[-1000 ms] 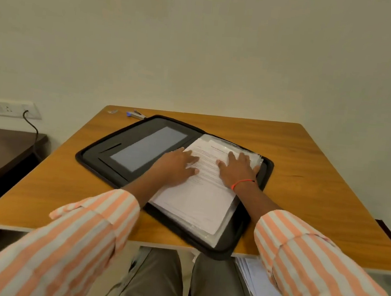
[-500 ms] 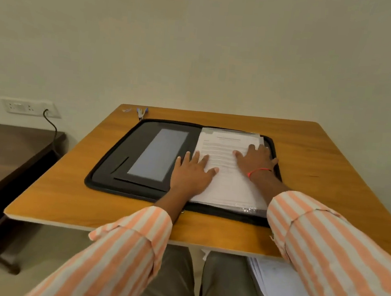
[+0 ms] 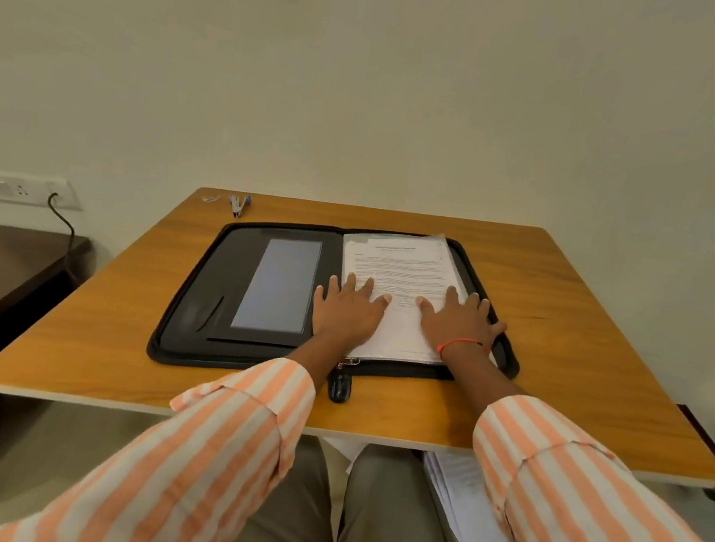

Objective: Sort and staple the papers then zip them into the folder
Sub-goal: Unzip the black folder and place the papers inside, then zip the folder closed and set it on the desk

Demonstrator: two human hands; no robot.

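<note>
Both flat-fingered, gripping nothing, left hand [image 3: 345, 311] and right hand [image 3: 458, 325] press papers [image 3: 400, 266] into the folder [image 3: 223, 274]; next calls for closing its nine-o'clock half, then zipping.

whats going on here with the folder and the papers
A person in striped sleeves presses the left hand and right hand flat, side by side, on a white stack of printed papers. The stack lies in the right half of an open black zip folder on a wooden table. The folder is not yet zipped.
</note>
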